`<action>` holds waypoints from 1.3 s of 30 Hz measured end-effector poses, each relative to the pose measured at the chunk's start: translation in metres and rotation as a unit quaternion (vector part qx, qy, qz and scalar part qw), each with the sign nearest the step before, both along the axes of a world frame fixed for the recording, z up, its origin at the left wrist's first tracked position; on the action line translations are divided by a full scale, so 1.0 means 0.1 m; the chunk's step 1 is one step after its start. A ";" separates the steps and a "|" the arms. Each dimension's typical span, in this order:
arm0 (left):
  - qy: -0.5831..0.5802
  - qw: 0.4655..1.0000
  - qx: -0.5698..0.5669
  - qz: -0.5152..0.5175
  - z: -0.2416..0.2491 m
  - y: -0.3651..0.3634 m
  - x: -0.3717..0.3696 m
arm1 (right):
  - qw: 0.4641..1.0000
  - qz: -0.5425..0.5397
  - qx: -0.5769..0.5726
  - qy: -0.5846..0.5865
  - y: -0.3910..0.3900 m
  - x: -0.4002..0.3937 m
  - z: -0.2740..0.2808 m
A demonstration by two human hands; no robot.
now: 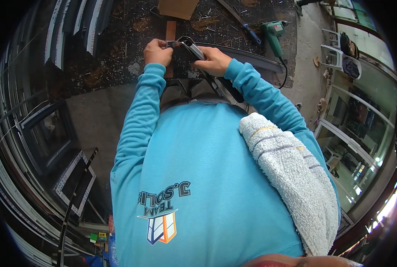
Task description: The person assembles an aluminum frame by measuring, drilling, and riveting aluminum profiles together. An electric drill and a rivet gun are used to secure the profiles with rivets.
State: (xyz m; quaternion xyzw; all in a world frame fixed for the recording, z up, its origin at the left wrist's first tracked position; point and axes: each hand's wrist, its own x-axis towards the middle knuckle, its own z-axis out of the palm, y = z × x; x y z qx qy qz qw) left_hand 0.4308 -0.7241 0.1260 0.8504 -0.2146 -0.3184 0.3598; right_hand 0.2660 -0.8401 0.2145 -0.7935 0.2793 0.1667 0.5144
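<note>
My left hand [157, 52] and my right hand [214, 61] meet over the edge of a dark workbench [118, 40]. Both grip the corner of a dark aluminium frame [190, 44], where two profiles join at an angle. The left hand pinches the short end of the corner. The right hand holds the piece that runs down toward my body. A long dark profile [256, 60] continues to the right under my right wrist. I wear turquoise long sleeves, and a white towel [292, 173] lies over my right shoulder.
A green power drill [274, 33] and a blue-handled tool [251, 32] lie on the bench's far right. A wooden strip [170, 31] and cardboard [177, 6] lie beyond my hands. Stacked aluminium profiles [69, 22] and frames [47, 133] stand left; glazed frames [354, 129] lean at right.
</note>
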 end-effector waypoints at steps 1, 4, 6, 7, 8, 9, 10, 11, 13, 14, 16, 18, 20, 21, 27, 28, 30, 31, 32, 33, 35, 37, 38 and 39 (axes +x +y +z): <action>-0.005 1.000 -0.003 0.003 0.01 0.00 0.00 | 1.000 0.009 -0.010 0.002 0.00 0.03 -0.02; 0.002 1.000 -0.006 0.012 0.05 0.00 -0.03 | 0.998 0.041 -0.045 0.014 -0.04 0.08 -0.03; 0.004 0.999 -0.027 0.016 0.06 0.00 -0.05 | 0.994 0.067 -0.075 0.030 -0.06 0.11 0.01; 0.005 0.999 -0.039 0.017 0.05 0.00 -0.07 | 0.990 0.093 -0.094 0.046 -0.07 0.14 0.03; 0.003 0.999 -0.038 0.017 0.03 -0.01 -0.08 | 0.985 0.118 -0.115 0.061 -0.07 0.19 0.05; 0.005 0.999 -0.039 0.020 0.01 -0.02 -0.07 | 0.977 0.142 -0.136 0.076 -0.09 0.24 0.06; 0.008 0.999 -0.040 0.022 0.02 -0.01 -0.08 | 0.978 0.141 -0.135 0.078 -0.11 0.27 0.05; 0.012 0.999 -0.041 0.022 0.01 -0.01 -0.09 | 0.978 0.141 -0.135 0.076 -0.10 0.27 0.05; 0.014 0.999 -0.043 0.021 -0.02 -0.03 -0.09 | 0.978 0.142 -0.136 0.069 -0.09 0.27 0.03; 0.013 0.999 -0.042 0.020 -0.02 -0.02 -0.10 | 0.983 0.121 -0.115 0.076 -0.07 0.27 -0.02; 0.014 0.999 -0.039 0.022 -0.04 -0.02 -0.09 | 0.994 0.054 -0.049 0.083 0.03 0.26 -0.16; 0.015 0.999 -0.032 0.025 0.00 -0.02 -0.11 | 0.997 0.014 0.004 0.076 0.07 0.17 -0.35; 0.018 0.999 -0.026 0.034 0.01 -0.04 -0.09 | 0.996 0.001 0.047 0.077 0.06 0.20 -0.32; 0.017 0.999 -0.025 0.034 0.02 -0.03 -0.10 | 0.992 0.011 0.031 0.125 0.03 0.19 -0.26; 0.020 0.997 -0.049 0.048 -0.03 -0.03 -0.15 | 0.996 -0.055 -0.050 0.042 0.22 -0.09 -0.27; 0.021 0.997 -0.062 0.045 -0.05 -0.02 -0.15 | 0.996 -0.058 -0.046 0.051 0.23 -0.05 -0.24; 0.015 0.997 -0.062 0.042 -0.07 -0.03 -0.13 | 0.996 -0.055 -0.026 0.062 0.20 -0.02 -0.30; 0.012 0.997 -0.062 0.037 -0.07 -0.03 -0.15 | 0.996 -0.048 -0.023 0.069 0.23 0.00 -0.27; 0.018 0.997 -0.061 0.040 -0.07 -0.02 -0.16 | 0.996 -0.041 -0.021 0.075 0.25 0.06 -0.20; 0.016 0.997 -0.060 0.042 -0.07 -0.03 -0.16 | 0.996 -0.035 -0.019 0.080 0.26 0.09 -0.17; 0.014 0.997 -0.057 0.045 -0.07 -0.03 -0.17 | 0.996 -0.039 -0.035 0.073 0.24 0.07 -0.22; 0.006 0.998 -0.056 0.043 -0.10 -0.04 -0.17 | 0.992 -0.045 -0.091 0.072 0.25 0.07 -0.26; 0.001 0.998 -0.054 0.042 -0.11 -0.04 -0.17 | 0.986 -0.049 -0.138 0.075 0.28 0.09 -0.27; 0.004 0.998 -0.054 0.044 -0.12 -0.04 -0.17 | 0.979 -0.053 -0.184 0.077 0.30 0.11 -0.28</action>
